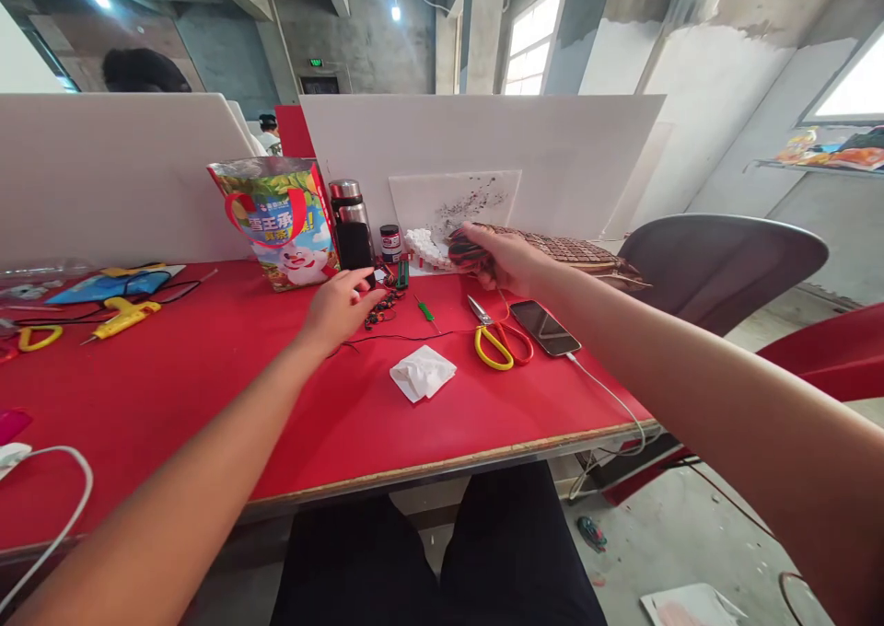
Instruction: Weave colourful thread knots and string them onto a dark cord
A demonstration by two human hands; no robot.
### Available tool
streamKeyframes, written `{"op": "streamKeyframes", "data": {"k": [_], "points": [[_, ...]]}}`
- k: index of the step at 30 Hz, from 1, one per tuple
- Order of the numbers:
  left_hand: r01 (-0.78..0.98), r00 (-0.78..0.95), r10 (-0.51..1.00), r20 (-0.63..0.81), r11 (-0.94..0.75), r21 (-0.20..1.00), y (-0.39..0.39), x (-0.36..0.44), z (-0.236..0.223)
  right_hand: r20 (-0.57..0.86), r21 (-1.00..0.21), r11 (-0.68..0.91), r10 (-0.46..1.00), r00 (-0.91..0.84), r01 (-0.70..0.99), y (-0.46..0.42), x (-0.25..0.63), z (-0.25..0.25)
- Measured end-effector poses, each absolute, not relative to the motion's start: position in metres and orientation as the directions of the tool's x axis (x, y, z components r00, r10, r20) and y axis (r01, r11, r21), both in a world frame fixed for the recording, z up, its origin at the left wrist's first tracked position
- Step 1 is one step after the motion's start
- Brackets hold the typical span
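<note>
Forearms [207,442] low in frame; your right hand [509,256] grips the mat [580,254], right of centre; left hand [336,308], fingers parted, nears wires [382,311]. Likely mat-shifting step; next move needs firm hold.

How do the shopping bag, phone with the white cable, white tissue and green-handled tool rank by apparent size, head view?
1. Shopping bag
2. Phone and white tissue: look alike, not ranked
3. Green-handled tool
</note>
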State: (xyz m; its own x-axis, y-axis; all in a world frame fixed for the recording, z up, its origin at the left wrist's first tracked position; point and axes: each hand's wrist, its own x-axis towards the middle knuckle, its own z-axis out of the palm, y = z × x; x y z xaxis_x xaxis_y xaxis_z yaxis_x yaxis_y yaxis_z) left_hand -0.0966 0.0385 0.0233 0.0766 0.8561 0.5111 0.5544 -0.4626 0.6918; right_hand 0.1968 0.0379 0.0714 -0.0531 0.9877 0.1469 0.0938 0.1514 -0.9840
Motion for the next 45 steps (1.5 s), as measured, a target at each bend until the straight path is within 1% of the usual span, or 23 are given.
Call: {"op": "streamKeyframes", "data": {"k": [1, 3, 5, 9, 10, 12, 15, 17, 18, 21, 23, 25, 30, 32, 34, 36, 38, 40, 41, 42, 43, 44, 45], "points": [[0.475, 0.105, 0.833, 0.543, -0.522, 0.709, 0.037, -0.084, 0.024, 0.045, -0.995, 0.053, 0.995, -0.088, 0.087, 0.038, 0.186, 0.067], [0.333, 0.183, 0.798, 0.575, -0.6, 0.727, 0.034, -0.063, 0.025, -0.053, -0.991, -0.041, 0.994, -0.095, 0.125, 0.036, 0.167, 0.058], [0.248, 0.26, 0.783, 0.565, -0.62, 0.745, 0.034, -0.049, 0.027, -0.038, -0.983, -0.013, 0.991, -0.129, 0.185, 0.034, 0.152, 0.053], [0.169, 0.323, 0.809, 0.491, -0.56, 0.811, 0.038, -0.039, 0.024, 0.021, -0.929, 0.105, 0.972, -0.234, 0.356, 0.031, 0.136, 0.055], [0.142, 0.331, 0.822, 0.464, -0.529, 0.837, 0.04, -0.04, 0.022, 0.023, -0.922, 0.121, 0.965, -0.262, 0.368, 0.031, 0.135, 0.056], [0.047, 0.333, 0.857, 0.393, -0.431, 0.901, 0.044, -0.042, 0.015, 0.004, -0.937, 0.111, 0.952, -0.306, 0.332, 0.033, 0.137, 0.057], [-0.175, 0.253, 0.928, 0.273, -0.234, 0.957, 0.049, -0.049, 0.001, -0.029, -0.952, 0.066, 0.953, -0.301, 0.298, 0.04, 0.144, 0.053], [-0.301, 0.208, 0.956, 0.206, -0.138, 0.944, 0.051, -0.056, -0.009, 0.012, -0.936, 0.108, 0.961, -0.278, 0.335, 0.046, 0.149, 0.048], [-0.331, 0.222, 0.959, 0.176, -0.095, 0.939, 0.053, -0.06, -0.014, 0.044, -0.929, 0.142, 0.96, -0.278, 0.341, 0.048, 0.15, 0.045], [-0.383, 0.262, 0.964, 0.05, 0.056, 0.922, 0.055, -0.074, -0.027, 0.09, -0.948, 0.169, 0.956, -0.279, 0.271, 0.056, 0.153, 0.039], [-0.47, 0.194, 0.981, -0.008, 0.1, 0.877, 0.056, -0.085, -0.033, 0.083, -0.96, 0.129, 0.978, -0.19, 0.247, 0.064, 0.156, 0.037], [-0.553, 0.097, 0.995, -0.04, 0.087, 0.829, 0.057, -0.097, -0.035, 0.095, -0.955, 0.103, 0.995, -0.043, 0.279, 0.076, 0.162, 0.033], [-0.631, -0.117, 0.992, -0.051, -0.034, 0.775, 0.063, -0.127, -0.031, 0.128, -0.927, 0.057, 0.977, 0.169, 0.371, 0.108, 0.187, 0.021], [-0.641, -0.173, 0.984, -0.052, -0.072, 0.764, 0.066, -0.133, -0.031, 0.118, -0.902, 0.031, 0.977, 0.176, 0.431, 0.113, 0.191, 0.016], [-0.637, -0.178, 0.983, -0.052, -0.075, 0.767, 0.066, -0.131, -0.031, 0.124, -0.87, 0.04, 0.983, 0.139, 0.492, 0.113, 0.186, 0.011], [-0.617, -0.138, 0.99, -0.029, -0.063, 0.785, 0.063, -0.123, -0.031, 0.189, -0.822, 0.115, 0.979, 0.076, 0.557, 0.106, 0.172, 0.008], [-0.606, -0.082, 0.997, 0.011, -0.059, 0.793, 0.058, -0.111, -0.03, 0.369, -0.709, 0.298, 0.929, -0.024, 0.64, 0.095, 0.152, 0.008], [-0.588, -0.023, 0.998, 0.058, -0.061, 0.806, 0.051, -0.101, -0.028, 0.442, -0.693, 0.403, 0.893, -0.09, 0.598, 0.081, 0.129, 0.011], [-0.573, 0.004, 0.997, 0.079, -0.063, 0.817, 0.048, -0.097, -0.026, 0.426, -0.727, 0.436, 0.892, -0.149, 0.53, 0.075, 0.118, 0.014], [-0.559, 0.025, 0.995, 0.095, -0.065, 0.826, 0.045, -0.094, -0.025, 0.371, -0.796, 0.428, 0.904, -0.214, 0.427, 0.068, 0.108, 0.017], [-0.551, 0.038, 0.994, 0.106, -0.068, 0.832, 0.043, -0.093, -0.024, 0.263, -0.888, 0.345, 0.923, -0.279, 0.304, 0.062, 0.099, 0.02], [-0.541, 0.044, 0.992, 0.116, -0.074, 0.838, 0.042, -0.092, -0.024, 0.125, -0.957, 0.207, 0.925, -0.359, 0.201, 0.058, 0.092, 0.024], [-0.532, 0.04, 0.991, 0.125, -0.084, 0.842, 0.042, -0.091, -0.023, 0.01, -0.987, 0.078, 0.901, -0.435, 0.14, 0.054, 0.086, 0.026]]}}
